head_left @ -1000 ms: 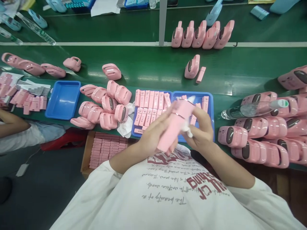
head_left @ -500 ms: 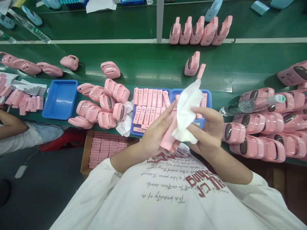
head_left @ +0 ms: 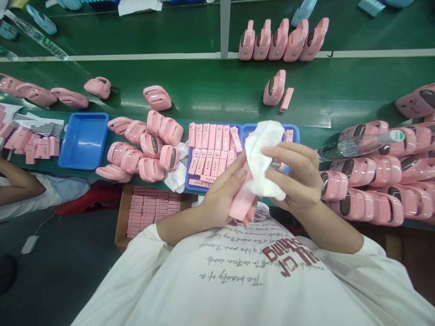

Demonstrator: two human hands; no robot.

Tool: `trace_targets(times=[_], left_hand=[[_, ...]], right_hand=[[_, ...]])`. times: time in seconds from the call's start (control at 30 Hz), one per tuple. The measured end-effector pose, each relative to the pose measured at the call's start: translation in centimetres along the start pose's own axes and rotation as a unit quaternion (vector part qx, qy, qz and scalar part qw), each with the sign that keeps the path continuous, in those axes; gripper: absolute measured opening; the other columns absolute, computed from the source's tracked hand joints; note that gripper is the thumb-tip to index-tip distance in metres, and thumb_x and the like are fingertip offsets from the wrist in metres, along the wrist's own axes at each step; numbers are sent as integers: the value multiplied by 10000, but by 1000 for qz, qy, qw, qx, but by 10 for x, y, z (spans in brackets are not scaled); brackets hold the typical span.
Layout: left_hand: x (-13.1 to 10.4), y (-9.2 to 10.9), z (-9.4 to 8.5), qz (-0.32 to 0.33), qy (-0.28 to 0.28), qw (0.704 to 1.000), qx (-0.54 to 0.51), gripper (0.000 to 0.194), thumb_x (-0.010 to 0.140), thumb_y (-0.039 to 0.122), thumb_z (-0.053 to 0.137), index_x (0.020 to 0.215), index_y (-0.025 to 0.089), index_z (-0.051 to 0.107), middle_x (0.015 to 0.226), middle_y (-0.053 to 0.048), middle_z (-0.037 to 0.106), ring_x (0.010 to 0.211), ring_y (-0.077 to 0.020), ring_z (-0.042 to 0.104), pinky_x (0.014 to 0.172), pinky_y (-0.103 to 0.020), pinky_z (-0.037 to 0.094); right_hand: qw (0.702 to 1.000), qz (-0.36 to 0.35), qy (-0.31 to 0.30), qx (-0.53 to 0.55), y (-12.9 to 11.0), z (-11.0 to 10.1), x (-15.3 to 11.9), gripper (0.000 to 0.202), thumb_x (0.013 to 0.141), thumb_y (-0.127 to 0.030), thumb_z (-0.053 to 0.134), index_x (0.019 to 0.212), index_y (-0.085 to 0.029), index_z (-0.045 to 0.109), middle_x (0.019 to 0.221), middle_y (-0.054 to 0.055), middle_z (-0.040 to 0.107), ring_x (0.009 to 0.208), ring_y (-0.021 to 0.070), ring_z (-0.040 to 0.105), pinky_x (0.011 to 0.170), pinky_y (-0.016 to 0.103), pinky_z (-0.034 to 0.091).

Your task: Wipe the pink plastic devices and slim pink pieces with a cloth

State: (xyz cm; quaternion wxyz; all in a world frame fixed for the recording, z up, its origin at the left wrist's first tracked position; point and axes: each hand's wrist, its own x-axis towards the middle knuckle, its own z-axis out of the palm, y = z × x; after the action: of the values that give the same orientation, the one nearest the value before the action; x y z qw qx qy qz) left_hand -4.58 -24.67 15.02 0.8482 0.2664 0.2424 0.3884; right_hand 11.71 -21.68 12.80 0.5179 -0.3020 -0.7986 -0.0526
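Note:
My left hand (head_left: pixel 222 194) is closed around a pink rectangular case piece (head_left: pixel 242 203), held slanted in front of my chest. A crumpled white cloth (head_left: pixel 261 151) lies over the upper part of that piece and hides it. My right hand (head_left: pixel 299 176) pinches the cloth between thumb and fingers against the piece. Just beyond my hands, a blue tray (head_left: pixel 187 181) carries rows of similar pink pieces (head_left: pixel 212 136), some marked with small dark symbols. A second blue tray (head_left: pixel 297 131) beside it is largely covered by my right hand and the cloth.
Pink handled devices (head_left: pixel 142 149) cluster left of the trays; more stand at right under a plastic bottle (head_left: pixel 360 145). An empty-looking blue tray (head_left: pixel 84 140) sits farther left. Below is a cardboard box (head_left: pixel 121 217) of pink pieces. Another person's arm (head_left: pixel 16 181) shows at the left edge.
The cloth has shifted down over the pink piece, and its top corner no longer sticks up. My right hand has moved slightly right. My left hand keeps its hold.

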Motion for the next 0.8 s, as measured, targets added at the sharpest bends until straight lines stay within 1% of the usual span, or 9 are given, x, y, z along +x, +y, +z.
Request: trace_targets(times=[0.13, 0.3, 0.37, 0.43, 0.5, 0.57, 0.67, 0.73, 0.8], left_hand=[[-1, -3, -5, -14, -4, 1000, -5, 643, 930, 410, 401, 1478, 221, 121, 537, 33, 577, 391, -124, 557, 356, -178, 440], [-1, -9, -5, -38, -14, 999, 13, 689, 902, 446, 453, 1463, 144, 192, 516, 15, 583, 382, -134, 553, 357, -198, 457], [-1, -8, -3, -41, -17, 999, -2, 681, 910, 441, 436, 1471, 165, 168, 526, 17, 582, 374, -131, 548, 352, -200, 455], [-1, -6, -2, -37, -15, 999, -15, 660, 921, 430, 414, 1480, 224, 129, 552, 22, 589, 384, -130, 555, 353, -201, 456], [-1, -4, -1, -28, -21, 999, -12, 656, 922, 433, 415, 1480, 257, 118, 555, 24, 592, 398, -130, 559, 356, -204, 461], [-1, -3, -1, -30, -32, 999, 0, 653, 921, 447, 416, 1478, 247, 139, 539, 21, 589, 400, -133, 558, 365, -211, 468], [-1, -2, -1, -34, -30, 999, -2, 673, 911, 470, 427, 1476, 221, 157, 524, 27, 573, 385, -133, 554, 365, -209, 464], [-1, -2, -1, -26, -29, 999, -18, 674, 912, 453, 428, 1477, 227, 137, 530, 34, 568, 381, -129, 552, 354, -197, 455], [0, -4, -2, -11, -40, 999, -33, 659, 920, 432, 416, 1475, 223, 127, 529, 31, 574, 381, -129, 549, 343, -191, 452]], right_hand=[[1000, -10, -4, 20, 3, 0, -3, 162, 891, -329, 502, 993, -250, 600, 1045, 58, 649, 988, 214, 612, 771, 371, 556], [1000, -11, -10, 1, 4, 0, 0, 161, 880, -325, 530, 955, -215, 619, 1074, 79, 645, 1033, 223, 592, 815, 372, 542], [999, -31, 6, 19, 6, 1, -1, 144, 872, -319, 546, 930, -211, 621, 1080, 74, 650, 1026, 217, 605, 811, 357, 551], [997, -51, 27, 42, 9, 1, -3, 119, 869, -296, 551, 909, -208, 620, 1095, 70, 652, 1021, 213, 618, 798, 344, 563], [997, -54, 35, 50, 10, 2, -4, 125, 872, -291, 545, 908, -199, 624, 1098, 72, 655, 1035, 219, 618, 792, 348, 569], [998, -41, 24, 42, 10, 3, -3, 145, 881, -311, 534, 920, -208, 628, 1091, 71, 661, 1052, 221, 612, 797, 360, 571], [998, -34, 15, 48, 9, 3, 0, 147, 890, -318, 513, 943, -236, 623, 1054, 65, 675, 1027, 214, 628, 801, 376, 577], [997, -38, 17, 66, 9, 3, 1, 166, 907, -309, 473, 973, -249, 612, 1030, 60, 682, 995, 209, 643, 802, 395, 581], [996, -32, 7, 78, 9, 3, 2, 193, 919, -310, 439, 1007, -255, 602, 1044, 62, 680, 999, 208, 643, 819, 415, 575]])
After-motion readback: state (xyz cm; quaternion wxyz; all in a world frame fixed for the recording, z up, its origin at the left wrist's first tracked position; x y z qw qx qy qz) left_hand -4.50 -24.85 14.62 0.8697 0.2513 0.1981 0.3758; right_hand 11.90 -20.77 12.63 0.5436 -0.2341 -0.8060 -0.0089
